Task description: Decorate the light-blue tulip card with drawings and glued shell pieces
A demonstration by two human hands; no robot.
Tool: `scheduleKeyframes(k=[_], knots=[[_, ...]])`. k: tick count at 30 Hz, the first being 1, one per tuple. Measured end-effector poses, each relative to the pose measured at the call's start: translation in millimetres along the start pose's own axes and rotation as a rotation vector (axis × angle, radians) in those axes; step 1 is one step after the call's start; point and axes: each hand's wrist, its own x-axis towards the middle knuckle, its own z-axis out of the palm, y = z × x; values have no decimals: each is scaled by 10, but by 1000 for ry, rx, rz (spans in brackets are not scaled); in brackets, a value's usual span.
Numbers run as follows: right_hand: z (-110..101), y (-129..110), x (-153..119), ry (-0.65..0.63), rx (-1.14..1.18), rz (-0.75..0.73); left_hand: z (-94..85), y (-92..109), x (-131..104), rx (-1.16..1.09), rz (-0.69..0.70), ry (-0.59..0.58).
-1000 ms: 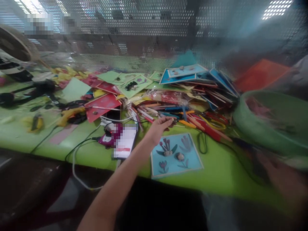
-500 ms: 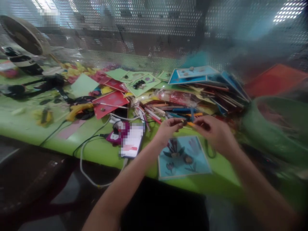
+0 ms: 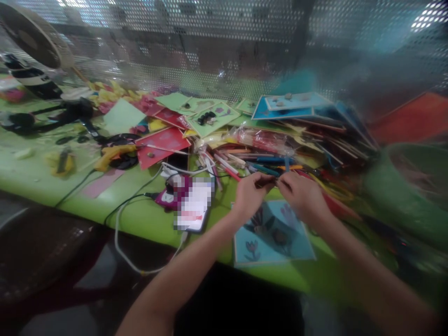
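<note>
My left hand (image 3: 254,191) and my right hand (image 3: 301,193) meet fingertip to fingertip above the far edge of a light-blue card (image 3: 269,255). Both are closed in a pinch; whatever lies between the fingers is too small and dark to name. Flower shapes, dark leaf-like pieces and a brownish lump show on the card, partly under the shadow of my hands. Left of my left forearm lies a phone (image 3: 196,205) with a white cable plugged into it. Several pens and sticks (image 3: 241,161) lie just beyond my fingers.
A glue gun with a yellow handle (image 3: 114,156) lies at left near a red card (image 3: 163,147). Blue cards (image 3: 280,112) are stacked at the back, and a green basin (image 3: 413,186) stands at right. A round fan (image 3: 33,35) is at far left, before a perforated screen.
My hands have come together, the right one moving in until the fingertips meet. The small pale-tipped piece seen at the left fingertips is now hidden. The view has shifted slightly.
</note>
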Motion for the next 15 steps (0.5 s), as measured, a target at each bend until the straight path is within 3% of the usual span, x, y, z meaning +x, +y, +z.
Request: scheduleKeyframes(k=[8, 15], knots=[[-7, -58, 3, 60, 73, 32, 18, 35, -44, 23, 1, 1], [22, 16, 18, 25, 321, 138, 18, -29, 23, -191, -98, -36]])
